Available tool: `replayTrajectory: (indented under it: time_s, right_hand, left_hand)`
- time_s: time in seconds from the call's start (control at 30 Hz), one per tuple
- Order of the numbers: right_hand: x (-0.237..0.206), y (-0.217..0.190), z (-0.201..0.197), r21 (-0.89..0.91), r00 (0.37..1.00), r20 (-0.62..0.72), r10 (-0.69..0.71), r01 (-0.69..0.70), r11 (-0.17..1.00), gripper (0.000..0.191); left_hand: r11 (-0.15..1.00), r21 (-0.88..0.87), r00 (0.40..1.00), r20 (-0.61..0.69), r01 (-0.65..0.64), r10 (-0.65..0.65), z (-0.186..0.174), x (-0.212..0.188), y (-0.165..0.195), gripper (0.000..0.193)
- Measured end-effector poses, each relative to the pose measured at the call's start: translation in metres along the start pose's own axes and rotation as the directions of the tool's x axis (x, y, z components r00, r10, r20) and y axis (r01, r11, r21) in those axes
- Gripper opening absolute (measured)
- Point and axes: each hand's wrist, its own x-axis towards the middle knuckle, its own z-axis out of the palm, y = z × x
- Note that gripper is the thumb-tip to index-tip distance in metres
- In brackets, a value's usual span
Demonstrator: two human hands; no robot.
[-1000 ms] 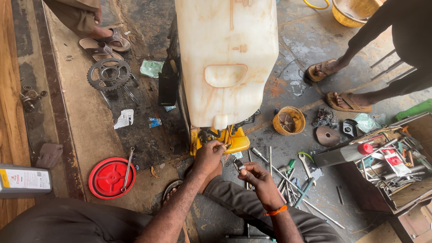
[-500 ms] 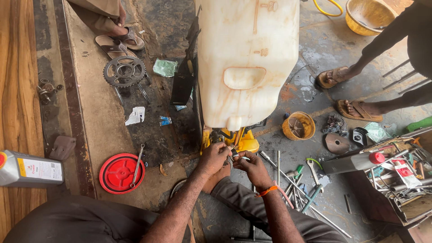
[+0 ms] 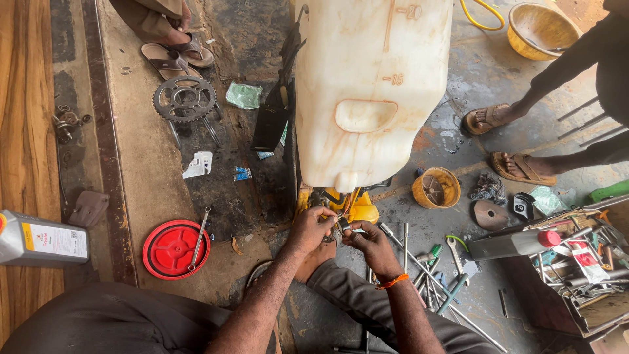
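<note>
A big cream plastic tank [image 3: 370,92] stands over a yellow base [image 3: 357,204] on the oily floor. My left hand [image 3: 310,229] and my right hand [image 3: 368,240], which wears an orange wristband, meet just below that base. Both pinch a small metal part [image 3: 343,225] between the fingertips. What the part joins to is hidden by my fingers and the tank.
A red lid [image 3: 171,250] with a spanner across it lies at the left, a sprocket [image 3: 184,99] further back. An oil can [image 3: 40,237] sits at far left. Spanners and rods [image 3: 432,272] litter the floor at right, beside a toolbox [image 3: 576,262]. Other people's sandalled feet [image 3: 517,167] stand nearby.
My right hand has come in from the loose tools to join my left hand under the yellow base. The view has shifted slightly to the left.
</note>
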Motion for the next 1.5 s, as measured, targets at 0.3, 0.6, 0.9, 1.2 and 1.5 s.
replayTrajectory:
  time_s: [0.3, 0.6, 0.9, 1.2, 1.5]
  right_hand:
    - [-0.022, -0.048, 0.006, -0.016, 0.998, -0.016, 0.054, -0.055, 0.998, 0.032]
    - [0.005, -0.084, 0.024, -0.402, 0.993, -0.087, -0.074, 0.033, 0.915, 0.032]
    - [0.015, -0.071, 0.035, -0.696, 0.884, -0.289, -0.368, 0.069, 0.715, 0.037]
    - [0.004, -0.016, 0.003, 0.17, 0.99, -0.14, -0.013, 0.037, 0.985, 0.03]
    - [0.008, -0.003, -0.005, -0.168, 0.994, -0.08, -0.078, 0.064, 0.984, 0.03]
  left_hand:
    - [0.993, 0.047, 0.986, -0.124, -0.11, 0.115, 0.02, -0.003, -0.001, 0.012]
    - [0.99, 0.098, 0.975, -0.188, -0.105, 0.122, 0.043, -0.02, 0.009, 0.011]
    - [0.996, 0.086, 0.966, -0.251, -0.035, 0.056, 0.055, -0.018, 0.005, 0.016]
    - [0.997, 0.077, 0.975, -0.221, 0.001, 0.016, 0.042, 0.001, 0.001, 0.018]
    - [0.964, 0.238, 0.955, -0.238, -0.122, 0.179, 0.026, -0.018, 0.026, 0.024]
